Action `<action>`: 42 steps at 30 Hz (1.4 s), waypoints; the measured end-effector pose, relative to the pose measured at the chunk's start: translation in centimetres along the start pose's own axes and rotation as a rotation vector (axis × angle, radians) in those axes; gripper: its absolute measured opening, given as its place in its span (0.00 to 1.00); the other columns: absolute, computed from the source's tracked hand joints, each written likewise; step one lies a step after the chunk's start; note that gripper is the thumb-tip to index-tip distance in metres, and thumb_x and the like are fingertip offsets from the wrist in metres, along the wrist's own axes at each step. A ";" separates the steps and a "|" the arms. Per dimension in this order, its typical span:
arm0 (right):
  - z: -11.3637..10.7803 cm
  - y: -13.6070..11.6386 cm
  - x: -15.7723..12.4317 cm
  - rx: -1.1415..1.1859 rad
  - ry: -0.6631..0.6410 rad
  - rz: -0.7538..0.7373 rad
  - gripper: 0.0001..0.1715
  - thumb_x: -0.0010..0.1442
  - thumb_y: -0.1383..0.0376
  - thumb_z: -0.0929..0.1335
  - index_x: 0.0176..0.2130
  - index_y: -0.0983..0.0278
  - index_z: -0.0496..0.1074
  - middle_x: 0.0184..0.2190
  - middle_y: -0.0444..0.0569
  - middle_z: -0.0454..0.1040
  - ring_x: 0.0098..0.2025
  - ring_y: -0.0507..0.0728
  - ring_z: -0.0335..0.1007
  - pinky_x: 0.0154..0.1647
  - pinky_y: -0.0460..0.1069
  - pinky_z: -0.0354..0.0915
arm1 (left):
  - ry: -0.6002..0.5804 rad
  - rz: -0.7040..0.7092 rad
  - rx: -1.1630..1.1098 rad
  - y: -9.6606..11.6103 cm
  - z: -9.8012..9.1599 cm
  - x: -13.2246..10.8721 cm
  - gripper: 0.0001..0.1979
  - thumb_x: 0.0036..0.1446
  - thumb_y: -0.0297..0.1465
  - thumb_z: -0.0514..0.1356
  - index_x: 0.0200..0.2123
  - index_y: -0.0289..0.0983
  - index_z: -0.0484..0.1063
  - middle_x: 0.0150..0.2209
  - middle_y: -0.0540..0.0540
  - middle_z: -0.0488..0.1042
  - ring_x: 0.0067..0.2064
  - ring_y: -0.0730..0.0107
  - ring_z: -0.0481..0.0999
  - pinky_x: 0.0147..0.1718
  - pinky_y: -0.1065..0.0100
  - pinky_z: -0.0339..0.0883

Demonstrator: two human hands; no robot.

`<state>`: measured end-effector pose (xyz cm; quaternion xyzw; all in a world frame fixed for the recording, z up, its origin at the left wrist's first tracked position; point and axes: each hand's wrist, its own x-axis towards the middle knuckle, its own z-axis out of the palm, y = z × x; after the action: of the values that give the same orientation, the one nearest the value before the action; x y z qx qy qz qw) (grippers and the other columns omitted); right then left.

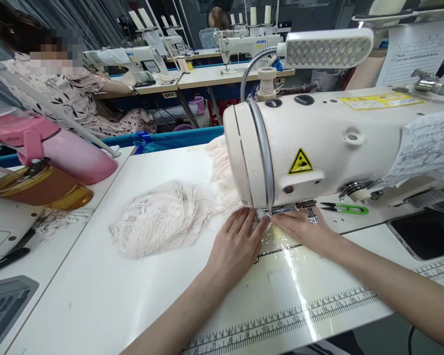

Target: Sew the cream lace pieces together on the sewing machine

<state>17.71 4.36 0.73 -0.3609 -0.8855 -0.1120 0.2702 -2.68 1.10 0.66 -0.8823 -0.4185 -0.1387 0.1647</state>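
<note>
My left hand [239, 239] is closed at the sewing machine's needle area, its fingertips and thumb pinching a small bit of pale lace fabric [258, 220]. From the other side, my right hand [305, 228] reaches in under the head of the white sewing machine [329, 143]. Its fingers are pressed together close to the presser foot, and what they hold is hidden. Gathered pale lace fabric [222, 172] lies behind the machine head. To the left, a bunched heap of cream lace [157, 219] rests on the white table [96, 291].
Green thread snips [344, 208] and a dark phone [424, 234] lie right of my hands. A ruler strip [281, 320] runs along the front edge. At left stand a pink bottle [70, 143] and amber container [40, 187]. A person [70, 93] sits at another machine.
</note>
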 end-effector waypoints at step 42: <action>1.0 -0.8 -0.7 0.002 -0.187 0.134 0.21 0.65 0.54 0.60 0.54 0.55 0.69 0.44 0.50 0.75 0.39 0.60 0.71 0.48 0.59 0.60 | 0.046 0.017 -0.047 -0.7 0.2 0.2 0.16 0.63 0.30 0.52 0.50 0.29 0.71 0.51 0.38 0.73 0.51 0.57 0.73 0.53 0.55 0.66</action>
<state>17.22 3.79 -0.48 -0.4280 -0.8808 -0.0587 0.1937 -3.10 1.68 0.68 -0.8860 -0.4037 -0.1674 0.1549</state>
